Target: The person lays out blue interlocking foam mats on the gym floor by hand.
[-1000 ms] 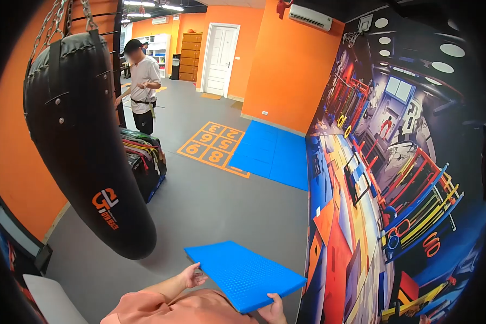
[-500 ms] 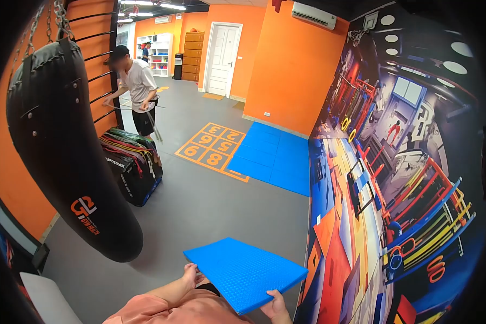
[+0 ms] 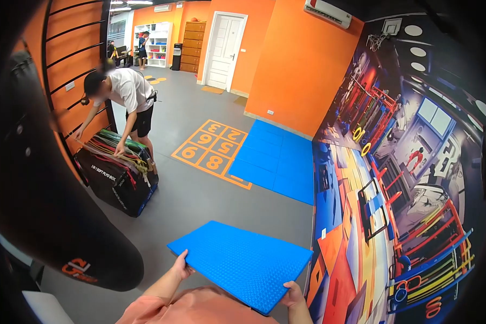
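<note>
A blue textured foam mat (image 3: pixel 243 264) is held out in front of my body, tilted, with its dimpled face up. My left hand (image 3: pixel 183 266) grips its left edge, the thumb on top and the fingers partly hidden below. On the right, my right hand (image 3: pixel 293 295) pinches the near right edge with the thumb on the upper face. Beyond it, several joined blue mats (image 3: pixel 275 159) lie on the grey floor against the mural wall, overlapping an orange numbered floor grid (image 3: pixel 210 151).
A black punching bag (image 3: pixel 65 216) hangs close on the left. Behind it, a person in a white shirt (image 3: pixel 129 89) bends over a black plyo box (image 3: pixel 116 183) draped with coloured bands. A mural wall (image 3: pixel 356 216) runs along the right.
The held mat has shifted slightly left and up in view. The person has bent down, both hands now at the bands on the box. The punching bag appears nearer and lower.
</note>
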The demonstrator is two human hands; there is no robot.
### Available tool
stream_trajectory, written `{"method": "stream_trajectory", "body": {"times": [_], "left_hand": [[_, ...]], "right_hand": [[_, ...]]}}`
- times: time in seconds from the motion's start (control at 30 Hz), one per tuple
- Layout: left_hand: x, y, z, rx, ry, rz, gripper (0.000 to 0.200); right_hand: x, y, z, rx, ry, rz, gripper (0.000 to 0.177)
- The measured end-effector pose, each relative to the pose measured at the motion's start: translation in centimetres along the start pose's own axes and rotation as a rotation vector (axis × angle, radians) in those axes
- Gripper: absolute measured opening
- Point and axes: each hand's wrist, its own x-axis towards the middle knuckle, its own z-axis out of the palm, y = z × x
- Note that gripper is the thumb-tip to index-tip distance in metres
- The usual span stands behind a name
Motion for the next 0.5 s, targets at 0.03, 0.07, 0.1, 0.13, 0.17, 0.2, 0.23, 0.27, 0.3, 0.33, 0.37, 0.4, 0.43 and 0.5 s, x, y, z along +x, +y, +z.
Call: {"method": "stream_trajectory", "body": {"times": [0.03, 0.07, 0.1, 0.13, 0.17, 0.2, 0.23, 0.27, 0.3, 0.33, 0.37, 0.4, 0.43, 0.5], "left_hand": [[-1.2, 2.4, 2.0, 0.028, 0.065, 0.013, 0.048], [-0.1, 4.1, 1.9, 0.035, 0.066, -0.001, 0.048], [1.1, 5.9, 1.3, 0.073, 0.106, 0.03, 0.047], [1.3, 7.5, 1.8, 0.112, 0.146, 0.06, 0.046], [1.6, 8.4, 2.8, 0.014, 0.202, 0.074, 0.041], [2.3, 8.8, 3.1, 0.02, 0.207, 0.064, 0.041], [2.9, 9.3, 2.9, 0.015, 0.209, 0.105, 0.038], [3.5, 9.8, 2.9, 0.013, 0.211, 0.146, 0.035], [3.5, 10.1, 3.6, 0.016, 0.272, 0.148, 0.028], [3.8, 10.2, 4.3, 0.026, 0.28, 0.141, 0.028], [4.3, 10.3, 5.1, 0.01, 0.311, 0.162, 0.025], [5.0, 10.5, 5.4, -0.007, 0.342, 0.183, 0.022], [6.2, 10.6, 5.3, -0.041, 0.305, 0.188, 0.018], [8.2, 11.3, 6.6, -0.053, 0.351, 0.199, 0.018]], "right_hand": [[1.2, -0.6, -0.2, -0.035, 0.01, 0.015, 0.075], [2.5, -1.1, -0.7, -0.027, 0.023, 0.013, 0.075], [3.6, -1.7, -1.3, -0.01, 0.001, -0.022, 0.075], [4.2, -2.3, -1.5, 0.008, -0.019, -0.057, 0.076], [4.7, -2.8, -1.7, 0.016, -0.005, -0.057, 0.076], [5.5, -3.7, -1.4, -0.013, 0.004, -0.105, 0.075], [6.4, -4.3, -0.5, -0.037, 0.013, -0.153, 0.074], [7.3, -5.1, 0.4, -0.023, 0.023, -0.152, 0.074], [8.1, -6.3, 2.2, 0.005, 0.16, -0.192, 0.07], [9.1, -7.3, 3.3, 0.031, 0.296, -0.23, 0.068], [10.4, -8.1, 3.5, 0.04, 0.302, -0.226, 0.068], [11.7, -9.0, 3.3, 0.078, 0.262, -0.213, 0.065], [13.1, -9.7, 3.3, 0.114, 0.221, -0.2, 0.064], [16.1, -10.9, 3.7, 0.158, 0.293, -0.192, 0.06]]}}
